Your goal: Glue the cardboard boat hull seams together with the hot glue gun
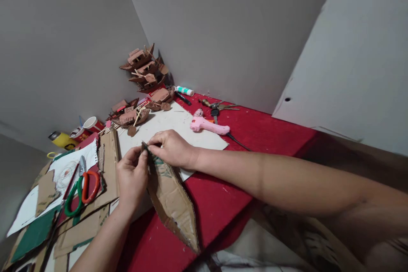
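A long cardboard boat hull (174, 202), pointed at both ends with raised sides, lies slanted over the red table top. At its far tip, my left hand (134, 170) pinches the cardboard between thumb and fingers. My right hand (172, 148) is closed on the same end from the other side, thumb and fingertips pressed together at the rim. Green print shows on the hull's inside near my fingers. The near tip points toward the table's front edge. Beyond my right hand lies a pink glue gun (210, 127) with a black cord.
Scissors (82, 187) with green and orange handles lie on cardboard pieces (110, 165) and a drawing sheet (63, 174) at left. Several model boats (145, 68) are stacked in the corner. A paper cup (93, 124), a glue stick (185, 90) and keys (215, 112) stand or lie behind.
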### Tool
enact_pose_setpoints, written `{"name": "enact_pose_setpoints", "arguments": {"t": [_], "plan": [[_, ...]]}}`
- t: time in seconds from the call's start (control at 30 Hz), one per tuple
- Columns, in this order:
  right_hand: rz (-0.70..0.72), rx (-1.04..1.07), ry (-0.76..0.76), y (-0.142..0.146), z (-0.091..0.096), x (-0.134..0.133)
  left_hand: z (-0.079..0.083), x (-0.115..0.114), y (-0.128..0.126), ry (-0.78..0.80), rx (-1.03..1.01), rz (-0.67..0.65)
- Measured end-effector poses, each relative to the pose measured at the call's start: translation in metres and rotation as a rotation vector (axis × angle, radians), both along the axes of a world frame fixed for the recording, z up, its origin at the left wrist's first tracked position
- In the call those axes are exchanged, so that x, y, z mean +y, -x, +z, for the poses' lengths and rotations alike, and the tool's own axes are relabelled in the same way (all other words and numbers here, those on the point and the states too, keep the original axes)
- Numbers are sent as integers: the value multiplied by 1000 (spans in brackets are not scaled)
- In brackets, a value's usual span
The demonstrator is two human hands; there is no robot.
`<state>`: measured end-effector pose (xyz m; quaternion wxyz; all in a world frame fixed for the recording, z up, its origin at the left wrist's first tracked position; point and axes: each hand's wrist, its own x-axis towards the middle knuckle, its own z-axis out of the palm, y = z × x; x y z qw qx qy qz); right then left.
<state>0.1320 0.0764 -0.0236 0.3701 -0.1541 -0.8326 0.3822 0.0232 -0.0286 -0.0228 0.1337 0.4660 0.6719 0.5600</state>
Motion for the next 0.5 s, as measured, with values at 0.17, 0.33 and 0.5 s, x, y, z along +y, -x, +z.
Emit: {"name": "enact_pose_setpoints", "arguments": {"t": [0.17,0.33,0.5], "plan": [[-25,-172,-4,-3,14,9,-16,6,15,17,-296,-6],[-118,-185,-169,-46,53,41,-22,8,19,26,-464,54],[-424,-700,-288,-107,52,62,-23,8,14,8,-473,46]]}}
